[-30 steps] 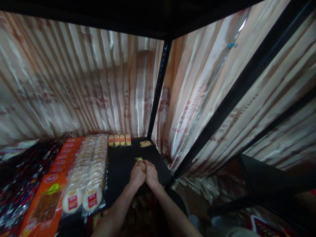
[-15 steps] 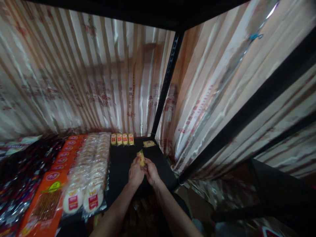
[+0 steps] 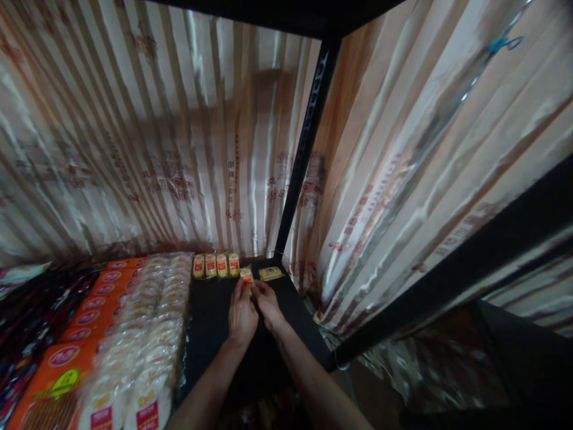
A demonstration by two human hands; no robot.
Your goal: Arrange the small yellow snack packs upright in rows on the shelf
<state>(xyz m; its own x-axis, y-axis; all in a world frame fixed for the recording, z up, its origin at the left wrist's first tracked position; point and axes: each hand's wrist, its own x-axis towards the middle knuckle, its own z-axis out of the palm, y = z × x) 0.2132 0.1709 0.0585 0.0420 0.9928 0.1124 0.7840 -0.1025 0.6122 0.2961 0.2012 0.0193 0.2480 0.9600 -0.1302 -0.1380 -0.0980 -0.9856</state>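
Four packets (image 3: 221,266) rowed, 10 o'clock; left hand (image 3: 243,313), right hand (image 3: 268,303) fingers clamp fifth packet (image 3: 246,275), unplaced; loose packet (image 3: 271,273), 1 o'clock.

Both forearms (image 3: 213,376) angle inward, the left hand (image 3: 242,316) and right hand (image 3: 268,303) (fingers (image 3: 239,289) bent) close together.
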